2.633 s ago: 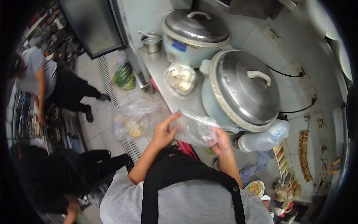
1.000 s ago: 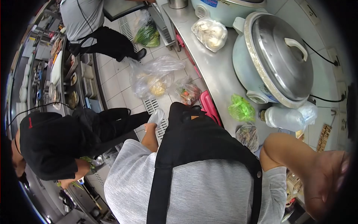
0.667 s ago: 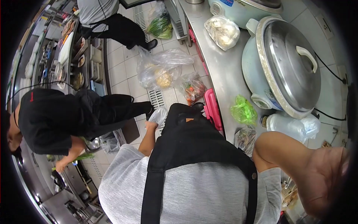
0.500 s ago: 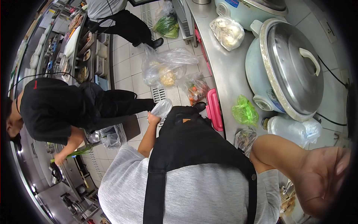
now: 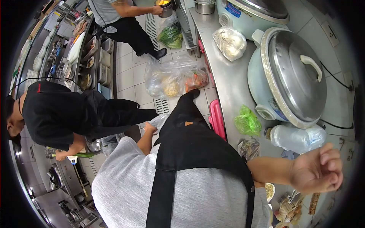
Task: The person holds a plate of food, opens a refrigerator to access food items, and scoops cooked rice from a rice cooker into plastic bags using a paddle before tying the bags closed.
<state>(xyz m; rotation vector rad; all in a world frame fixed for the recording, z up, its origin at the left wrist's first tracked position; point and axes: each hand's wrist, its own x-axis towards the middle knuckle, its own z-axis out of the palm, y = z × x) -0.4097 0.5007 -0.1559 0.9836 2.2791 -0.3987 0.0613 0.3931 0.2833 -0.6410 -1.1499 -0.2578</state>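
Note:
My left hand [image 5: 150,128] is closed on a thin clear plastic bag [image 5: 159,121], low beside my black apron. Out to the right, my right hand [image 5: 317,169] is raised with its fingers curled in and nothing visible in it. Nearest to it is a large clear plastic bottle [image 5: 287,137] lying on the steel counter [image 5: 232,89]. A green plastic bag [image 5: 247,121] and a clear bag with dark contents [image 5: 249,148] are also on the counter. My shoe [image 5: 194,93] touches or nearly touches a floor bag with orange-red pieces [image 5: 196,79].
Two rice cookers [image 5: 291,76] and a bag of white food [image 5: 229,42] stand on the counter. Bags of yellowish food [image 5: 171,87] and green vegetables [image 5: 171,36] lie on the floor. A person in black [image 5: 53,114] handles greens; another in grey [image 5: 110,15] holds a pot.
My right hand has curled its fingers and drawn slightly inward. My foot has moved forward; the bag with orange-red pieces now lies closer to the yellowish one. A pot in the grey-shirted person's hand has appeared.

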